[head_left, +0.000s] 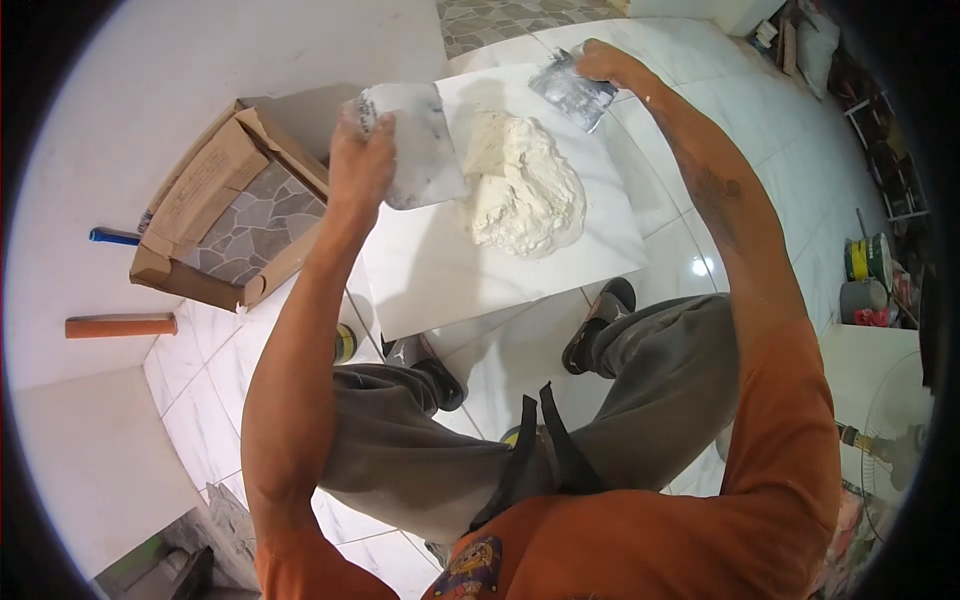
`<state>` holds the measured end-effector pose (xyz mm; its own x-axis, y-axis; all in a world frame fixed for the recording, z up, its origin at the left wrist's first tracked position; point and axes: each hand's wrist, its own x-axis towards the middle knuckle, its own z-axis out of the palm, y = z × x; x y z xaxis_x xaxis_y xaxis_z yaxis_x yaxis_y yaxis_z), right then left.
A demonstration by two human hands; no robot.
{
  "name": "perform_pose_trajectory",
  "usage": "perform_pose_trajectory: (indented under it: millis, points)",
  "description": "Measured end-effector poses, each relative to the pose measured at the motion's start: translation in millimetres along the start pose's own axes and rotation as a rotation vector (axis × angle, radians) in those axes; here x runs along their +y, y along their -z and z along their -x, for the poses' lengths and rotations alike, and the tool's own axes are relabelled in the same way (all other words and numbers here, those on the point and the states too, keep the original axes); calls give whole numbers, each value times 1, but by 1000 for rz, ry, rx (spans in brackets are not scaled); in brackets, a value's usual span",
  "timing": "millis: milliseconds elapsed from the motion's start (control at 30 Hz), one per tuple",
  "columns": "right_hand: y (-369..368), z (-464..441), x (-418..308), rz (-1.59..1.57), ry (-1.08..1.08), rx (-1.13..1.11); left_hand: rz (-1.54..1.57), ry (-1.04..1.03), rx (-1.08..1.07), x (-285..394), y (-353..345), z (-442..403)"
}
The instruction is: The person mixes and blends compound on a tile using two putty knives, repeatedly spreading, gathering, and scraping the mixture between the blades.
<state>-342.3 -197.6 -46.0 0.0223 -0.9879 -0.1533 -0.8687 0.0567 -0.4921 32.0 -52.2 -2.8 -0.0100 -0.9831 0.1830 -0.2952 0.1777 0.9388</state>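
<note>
A mound of cream-coloured paste lies on a white marbled board in front of my knees. My left hand grips the edge of a flat whitish plate, raised over the board's left side. Held in my right hand is a metal scraper blade, smeared with paste, at the board's far right corner. Neither tool touches the top of the mound. How the fingers wrap behind each tool is partly hidden.
An open cardboard box with a stone-patterned panel stands left of the board. Nearby are a blue-handled tool and an orange bar. Cans and a rack stand at the right. A fan is at the lower right.
</note>
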Motion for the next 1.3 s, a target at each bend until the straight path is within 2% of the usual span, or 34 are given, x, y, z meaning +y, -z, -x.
perform_pose_trajectory:
  millis: [33,133,233,367,467,533,633,700,833,933,1133,1267,1300]
  points:
    - [-8,-12,-5,60,22,2,67,70,-51,-4,7,-3]
    - [-38,-38,-21,105,229,-48,89,133,-31,-6,19,-4]
    - [-70,-39,-57,129,340,-233,121,105,13,2,20,-1]
    - [-46,13,-110,175,400,-438,200,120,-24,-13,18,-5]
    - [-27,40,-126,223,404,-462,108,105,2,-13,10,-1]
    - [-16,57,-131,230,419,-455,-38,37,46,-21,2,-1]
    - [-9,87,-132,146,384,-400,10,67,-2,-24,-12,4]
    - [-11,101,-129,85,351,-361,-105,61,15,-21,-26,12]
    - [-39,110,-110,-261,216,-225,-220,47,10,2,-52,27]
    - [-42,126,-121,-187,181,-118,-257,21,-12,16,-70,37]
    - [-20,160,-142,-149,169,-112,-258,-56,-28,25,-85,36]
    - [3,168,-141,-220,234,-101,-330,-19,-19,17,-76,30]
    - [11,162,-133,-230,166,-133,-341,21,-15,18,-71,28]
